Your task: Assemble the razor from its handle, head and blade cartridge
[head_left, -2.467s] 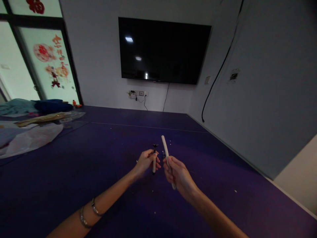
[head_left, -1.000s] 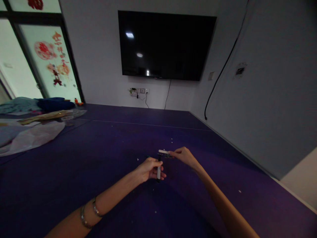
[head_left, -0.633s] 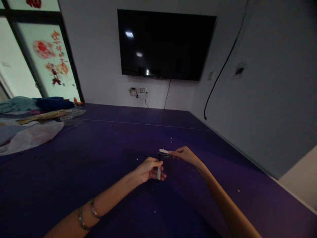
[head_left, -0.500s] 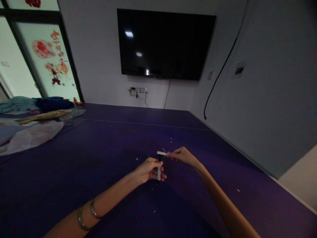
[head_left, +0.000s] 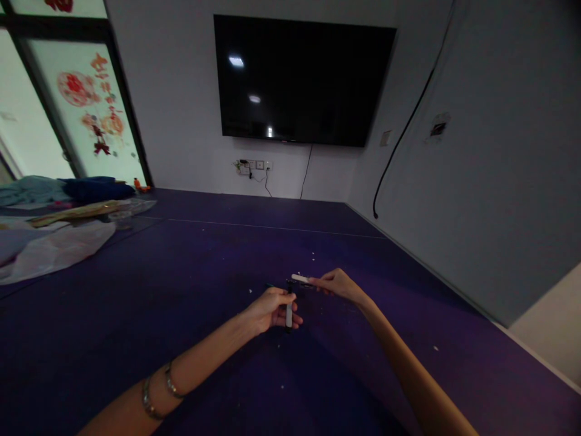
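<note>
My left hand is closed, thumb and fingers pinching a slim white-and-black rod held roughly upright. The rod's dark top shows above my thumb; its exact kind is too small to make out. Just right of it, my right hand pinches one end of a short white stick. The stick lies nearly level, its free end close to the rod's dark top. Something thin and dark shows beneath the stick, partly hidden by my fingers. Whether stick and rod touch, I cannot tell.
A purple surface with small white scraps spreads under my hands. Plastic bags and folded cloth lie at the far left. A television hangs ahead, and a black cable runs down the right wall.
The white stick's free end has shifted slightly up and to the right, off the top of the rod, and now slants a little. My left hand has moved marginally left with the rod.
</note>
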`<state>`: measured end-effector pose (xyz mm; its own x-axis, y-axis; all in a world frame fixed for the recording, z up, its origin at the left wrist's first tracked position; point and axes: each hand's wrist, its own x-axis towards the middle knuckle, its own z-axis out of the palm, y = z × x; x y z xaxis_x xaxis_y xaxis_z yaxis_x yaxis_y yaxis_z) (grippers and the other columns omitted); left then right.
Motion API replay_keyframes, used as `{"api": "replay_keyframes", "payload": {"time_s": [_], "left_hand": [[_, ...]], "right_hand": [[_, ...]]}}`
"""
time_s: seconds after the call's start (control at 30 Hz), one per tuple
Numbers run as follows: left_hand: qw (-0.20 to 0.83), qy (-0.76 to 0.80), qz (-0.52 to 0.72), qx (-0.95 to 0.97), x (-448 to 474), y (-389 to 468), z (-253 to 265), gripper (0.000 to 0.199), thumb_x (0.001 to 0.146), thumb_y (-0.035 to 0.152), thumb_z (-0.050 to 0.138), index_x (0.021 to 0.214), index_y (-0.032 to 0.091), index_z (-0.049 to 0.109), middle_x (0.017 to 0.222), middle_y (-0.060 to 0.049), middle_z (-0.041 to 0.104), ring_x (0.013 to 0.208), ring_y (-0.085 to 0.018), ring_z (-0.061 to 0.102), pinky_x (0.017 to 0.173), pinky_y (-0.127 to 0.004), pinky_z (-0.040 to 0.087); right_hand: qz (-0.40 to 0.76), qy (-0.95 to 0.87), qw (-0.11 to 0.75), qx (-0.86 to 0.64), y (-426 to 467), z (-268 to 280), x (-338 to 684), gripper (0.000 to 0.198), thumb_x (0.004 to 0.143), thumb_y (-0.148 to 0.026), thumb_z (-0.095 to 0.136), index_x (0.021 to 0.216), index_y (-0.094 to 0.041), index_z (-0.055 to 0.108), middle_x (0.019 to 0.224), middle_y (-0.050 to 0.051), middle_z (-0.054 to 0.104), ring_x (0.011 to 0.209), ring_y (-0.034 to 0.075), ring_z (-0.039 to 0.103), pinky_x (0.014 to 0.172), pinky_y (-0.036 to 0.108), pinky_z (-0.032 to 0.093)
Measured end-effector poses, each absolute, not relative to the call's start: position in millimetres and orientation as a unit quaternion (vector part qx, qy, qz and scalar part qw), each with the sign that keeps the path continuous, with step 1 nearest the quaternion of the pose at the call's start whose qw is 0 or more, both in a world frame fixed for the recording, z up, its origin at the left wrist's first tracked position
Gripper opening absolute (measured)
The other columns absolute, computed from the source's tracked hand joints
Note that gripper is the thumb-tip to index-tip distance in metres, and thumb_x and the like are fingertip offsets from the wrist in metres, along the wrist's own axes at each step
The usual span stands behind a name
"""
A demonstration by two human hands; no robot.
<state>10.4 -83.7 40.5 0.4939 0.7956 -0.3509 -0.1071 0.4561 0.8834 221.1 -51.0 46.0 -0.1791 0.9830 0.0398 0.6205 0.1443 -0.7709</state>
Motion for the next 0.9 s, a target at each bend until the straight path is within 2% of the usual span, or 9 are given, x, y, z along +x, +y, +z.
{"api": "replay_keyframes", "payload": {"time_s": [0.13,0.27,0.37,0.47,0.63,0.77,0.9], "left_hand": [[0.753,0.397,0.306,0.427,10,-84,40,0.014,0.079,0.019,0.056,0.081,0.013,0.044,0.062,0.002,0.056,0.052,-0.017,0.064,0.055,-0.033,0.052],[0.757,0.381,0.302,0.436,9,-84,41,0.016,0.078,0.021,0.058,0.082,0.014,0.044,0.064,0.001,0.057,0.053,-0.017,0.064,0.056,-0.033,0.052],[0.758,0.352,0.298,0.462,7,-83,43,0.016,0.079,0.022,0.055,0.086,0.014,0.044,0.065,0.0,0.056,0.055,-0.018,0.064,0.056,-0.034,0.052],[0.743,0.314,0.31,0.504,5,-83,46,0.016,0.08,0.024,0.053,0.09,0.015,0.044,0.067,-0.002,0.056,0.058,-0.02,0.064,0.056,-0.035,0.052],[0.7,0.272,0.346,0.563,-1,-81,53,0.016,0.081,0.024,0.053,0.092,0.016,0.045,0.072,-0.005,0.059,0.066,-0.021,0.065,0.062,-0.036,0.052],[0.673,0.267,0.37,0.582,-5,-79,61,0.018,0.08,0.025,0.055,0.092,0.015,0.046,0.076,-0.007,0.061,0.072,-0.02,0.065,0.067,-0.036,0.05],[0.659,0.265,0.384,0.59,-8,-75,65,0.02,0.079,0.026,0.057,0.093,0.016,0.047,0.076,-0.006,0.061,0.072,-0.019,0.064,0.069,-0.035,0.051]], "right_hand": [[0.346,-0.702,0.268,-0.562,-49,43,223,0.051,0.065,-0.063,0.056,0.057,-0.013,0.065,0.043,-0.002,0.048,0.039,0.007,0.04,0.04,0.02,0.028],[0.323,-0.686,0.291,-0.583,-45,40,230,0.051,0.066,-0.062,0.055,0.055,-0.013,0.065,0.041,-0.002,0.047,0.038,0.007,0.039,0.039,0.02,0.029],[0.331,-0.668,0.323,-0.583,-45,43,235,0.051,0.071,-0.06,0.051,0.066,-0.012,0.068,0.046,0.0,0.052,0.039,0.007,0.041,0.04,0.02,0.03],[0.367,-0.655,0.347,-0.563,-47,47,237,0.046,0.071,-0.055,0.054,0.076,-0.012,0.068,0.054,0.0,0.055,0.043,0.007,0.044,0.042,0.019,0.035],[0.411,-0.625,0.398,-0.531,-48,50,231,0.036,0.071,-0.048,0.057,0.072,-0.012,0.064,0.059,0.0,0.056,0.046,0.007,0.048,0.051,0.021,0.044],[0.328,-0.638,0.401,-0.57,-47,46,222,0.039,0.079,-0.044,0.045,0.075,-0.011,0.066,0.058,0.003,0.059,0.046,0.01,0.052,0.045,0.02,0.039],[0.142,-0.693,0.313,-0.634,-53,38,206,0.043,0.083,-0.039,0.038,0.063,-0.013,0.066,0.055,0.005,0.06,0.053,0.015,0.058,0.048,0.021,0.034]]}}
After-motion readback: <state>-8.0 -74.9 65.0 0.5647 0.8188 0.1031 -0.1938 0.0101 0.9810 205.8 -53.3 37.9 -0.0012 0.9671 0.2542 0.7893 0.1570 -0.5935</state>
